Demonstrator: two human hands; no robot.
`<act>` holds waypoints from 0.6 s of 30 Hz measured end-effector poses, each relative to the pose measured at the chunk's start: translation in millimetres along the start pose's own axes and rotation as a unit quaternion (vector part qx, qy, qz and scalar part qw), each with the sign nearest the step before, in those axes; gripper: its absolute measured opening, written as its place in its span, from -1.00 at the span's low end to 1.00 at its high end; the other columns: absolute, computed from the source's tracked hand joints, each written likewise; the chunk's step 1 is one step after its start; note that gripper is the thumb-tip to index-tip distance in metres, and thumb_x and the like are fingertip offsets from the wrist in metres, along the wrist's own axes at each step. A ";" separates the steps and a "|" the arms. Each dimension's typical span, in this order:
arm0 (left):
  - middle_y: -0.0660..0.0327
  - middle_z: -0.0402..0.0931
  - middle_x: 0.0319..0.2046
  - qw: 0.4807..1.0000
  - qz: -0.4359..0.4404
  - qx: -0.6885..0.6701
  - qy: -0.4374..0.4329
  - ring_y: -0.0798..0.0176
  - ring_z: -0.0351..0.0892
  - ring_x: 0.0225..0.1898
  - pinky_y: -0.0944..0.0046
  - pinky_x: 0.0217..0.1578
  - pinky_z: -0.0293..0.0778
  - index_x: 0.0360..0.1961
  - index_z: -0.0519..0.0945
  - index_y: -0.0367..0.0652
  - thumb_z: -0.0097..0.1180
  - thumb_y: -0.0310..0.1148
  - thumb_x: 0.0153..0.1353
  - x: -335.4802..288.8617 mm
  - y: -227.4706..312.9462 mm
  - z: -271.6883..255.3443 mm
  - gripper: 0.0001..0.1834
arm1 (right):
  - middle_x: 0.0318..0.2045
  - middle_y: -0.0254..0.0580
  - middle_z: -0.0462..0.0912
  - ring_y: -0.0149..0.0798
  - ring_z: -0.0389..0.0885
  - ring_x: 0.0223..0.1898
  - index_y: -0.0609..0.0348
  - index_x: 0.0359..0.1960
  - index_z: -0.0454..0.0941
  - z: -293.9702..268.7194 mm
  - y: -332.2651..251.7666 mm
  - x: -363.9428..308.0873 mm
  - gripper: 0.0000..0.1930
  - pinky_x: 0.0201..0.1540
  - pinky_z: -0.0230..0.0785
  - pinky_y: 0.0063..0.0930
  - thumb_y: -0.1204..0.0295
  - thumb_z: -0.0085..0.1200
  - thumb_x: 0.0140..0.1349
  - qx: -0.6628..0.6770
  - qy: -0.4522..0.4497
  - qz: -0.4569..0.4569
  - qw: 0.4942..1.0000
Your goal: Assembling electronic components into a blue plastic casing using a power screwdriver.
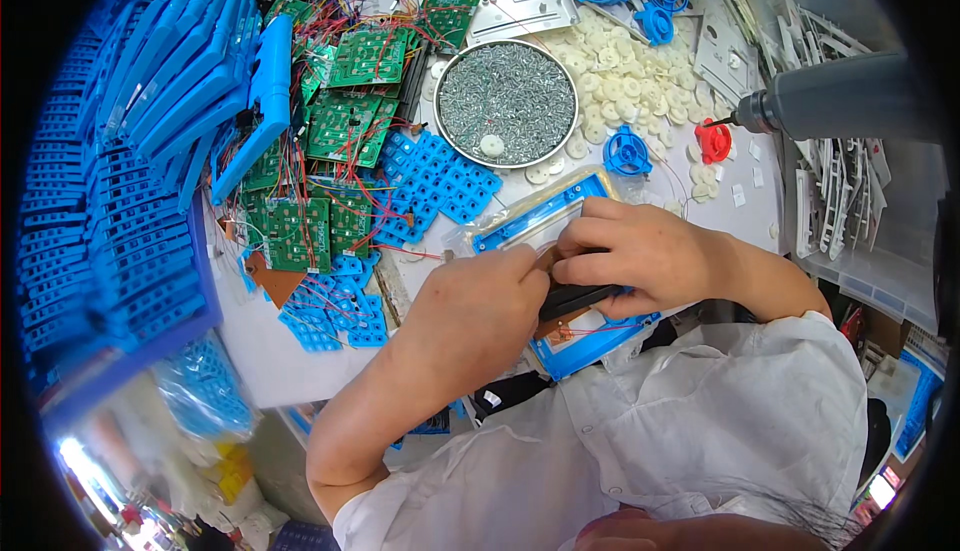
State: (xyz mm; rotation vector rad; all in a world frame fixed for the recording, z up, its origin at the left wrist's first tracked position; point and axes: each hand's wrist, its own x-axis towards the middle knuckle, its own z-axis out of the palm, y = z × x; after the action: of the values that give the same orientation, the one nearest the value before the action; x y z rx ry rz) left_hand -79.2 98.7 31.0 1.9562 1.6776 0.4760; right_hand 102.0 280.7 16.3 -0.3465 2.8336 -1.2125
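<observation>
A blue plastic frame (pixel 598 348) lies under my hands at the near edge of the table, with part of a brown board (pixel 560 334) and thin red wires in it. My left hand (pixel 478 301) is closed at the frame's left side; its fingertips are tucked away, so what they pinch is hidden. Bent over a dark, bar-shaped part (pixel 577 300) are the fingers of my right hand (pixel 640 254), which grip it above the board. Just beyond both hands, the far end of blue plastic (pixel 543 213) rests on clear wrapping.
A round tray of screws (pixel 440 101) stands beyond my hands, beside cream plastic discs (pixel 620 76). Green circuit boards (pixel 290 231) with tangled wires and blue keypads (pixel 440 176) lie left. Blue housings (pixel 190 61) are stacked far left. An electric screwdriver (pixel 840 96) juts in from the right.
</observation>
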 end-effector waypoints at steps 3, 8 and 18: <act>0.14 0.51 -0.29 0.999 -0.029 -0.019 0.017 -0.01 0.64 -0.29 0.04 -0.35 0.54 -0.19 0.60 -0.20 0.36 -0.34 0.09 -5.0 11.8 0.7 -0.71 | -0.10 -0.17 0.50 -0.02 0.49 -0.08 0.06 0.05 0.56 -0.8 0.7 0.7 -0.51 -0.10 0.49 -0.20 0.41 0.34 0.01 -0.003 -0.006 -0.002 1.000; 0.09 0.55 -0.19 0.992 -0.108 0.037 0.048 -0.02 0.64 -0.27 0.06 -0.33 0.55 -0.05 0.61 -0.26 0.38 -0.29 0.10 -12.6 35.0 22.1 -0.58 | -0.10 -0.21 0.50 -0.05 0.49 -0.09 0.05 0.02 0.55 -5.7 -2.8 3.7 -0.52 -0.12 0.52 -0.23 0.38 0.36 0.01 -0.040 -0.031 -0.015 0.999; 0.03 0.64 -0.26 0.963 -0.137 -0.229 0.047 0.07 0.65 -0.38 0.18 -0.38 0.51 -0.18 0.73 -0.28 0.29 -0.35 0.25 -8.5 -1.1 15.7 -0.78 | -0.09 -0.27 0.53 -0.12 0.52 -0.06 0.07 -0.04 0.55 -8.7 -14.4 5.3 -0.55 -0.17 0.58 -0.30 0.37 0.38 -0.01 -0.094 -0.051 -0.018 0.994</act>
State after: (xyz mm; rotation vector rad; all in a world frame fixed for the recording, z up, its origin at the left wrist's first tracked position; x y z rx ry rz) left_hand -72.6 88.0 18.3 1.3663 1.6794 0.7793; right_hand 98.4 276.1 32.9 -0.4545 2.8695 -0.9048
